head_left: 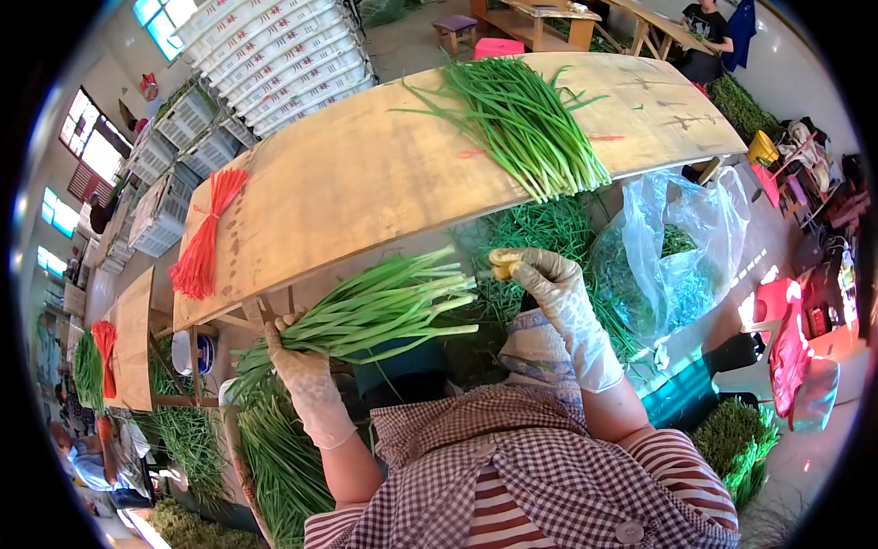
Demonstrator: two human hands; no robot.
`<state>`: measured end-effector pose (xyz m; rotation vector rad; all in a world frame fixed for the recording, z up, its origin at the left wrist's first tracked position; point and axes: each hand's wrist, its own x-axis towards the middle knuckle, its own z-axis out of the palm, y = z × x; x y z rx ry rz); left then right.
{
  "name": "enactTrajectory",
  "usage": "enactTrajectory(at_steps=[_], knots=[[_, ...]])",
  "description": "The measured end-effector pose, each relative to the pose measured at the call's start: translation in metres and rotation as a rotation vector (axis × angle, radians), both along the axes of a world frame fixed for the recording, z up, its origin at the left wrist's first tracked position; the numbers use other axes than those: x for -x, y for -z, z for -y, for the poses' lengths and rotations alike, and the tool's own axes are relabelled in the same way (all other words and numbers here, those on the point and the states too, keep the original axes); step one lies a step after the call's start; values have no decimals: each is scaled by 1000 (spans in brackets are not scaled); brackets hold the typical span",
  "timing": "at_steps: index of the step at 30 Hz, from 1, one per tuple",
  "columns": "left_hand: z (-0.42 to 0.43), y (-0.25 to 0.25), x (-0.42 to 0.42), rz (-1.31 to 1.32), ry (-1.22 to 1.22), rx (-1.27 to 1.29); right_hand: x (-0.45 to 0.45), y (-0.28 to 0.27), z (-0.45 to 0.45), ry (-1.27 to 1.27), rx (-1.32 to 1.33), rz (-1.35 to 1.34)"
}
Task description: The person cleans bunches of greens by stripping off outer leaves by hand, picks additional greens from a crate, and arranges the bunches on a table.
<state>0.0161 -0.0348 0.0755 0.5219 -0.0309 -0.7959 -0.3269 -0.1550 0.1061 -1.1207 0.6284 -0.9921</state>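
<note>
My left hand point(302, 362), in a pale patterned glove, is wrapped round a loose bunch of garlic chives point(389, 306) at its leafy end. The pale stem ends point right, toward my other hand. My right hand point(549, 279), gloved with yellowed fingertips, is closed in a pinch just beyond those ends, apart from them. Whatever it may hold is too small to make out. On the board in front lies a larger pile of garlic chives point(526, 123), stems toward me. More chives point(279, 457) fill a container below my left forearm.
A long wooden board point(366, 174) crosses ahead, with a tied bundle of red strips point(212, 233) on its left. Below it, at right, stands a clear plastic bag point(672, 256) of greens. White crates point(274, 64) are stacked behind. Other people sit at far left and back right.
</note>
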Motion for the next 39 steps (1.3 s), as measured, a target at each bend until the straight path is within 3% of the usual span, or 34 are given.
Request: enactTrajectory(at_steps=[3,6,14,17,19,22,23,25,26,27,29,32,35,37,38,39], knots=[[-2,8,0,36,35,79,-14,-11,-6,-55,37,-41],[3,-7,20,66,67,141,-28,5,-14,-88,-112,-132],[12,-8,28,131,-68,221,-48,18,-17,-46,-186,-206],[9,-10,23,104,-109,200,-42,23,-15,-109,-223,-46],[2,-10,10,73,-120,190,-23,19,-3,-12,-363,73],[1,-14,5,137,-99,302,-15,14,3,-62,-193,-265],[2,-19,11,138,-93,325,-21,11,-5,-147,-286,-145],[5,-14,16,102,-30,353,-41,35,-9,-243,-228,-193],[8,-4,14,90,-8,365,-50,40,-14,-241,-352,-103],[11,-3,18,78,13,377,-58,34,-23,-99,-259,-191],[11,-4,25,82,-2,335,-59,38,-23,-121,-317,-79],[6,-18,29,48,-34,319,-39,33,-20,-298,-201,-213],[-7,-14,1,-42,-11,474,-1,48,-1,-191,-297,296],[-14,-9,-10,-2,-24,446,22,48,26,185,-86,-121],[-15,-10,-10,7,-28,418,23,47,29,338,177,-550],[-15,-11,-9,16,-28,393,18,35,27,360,529,-705]])
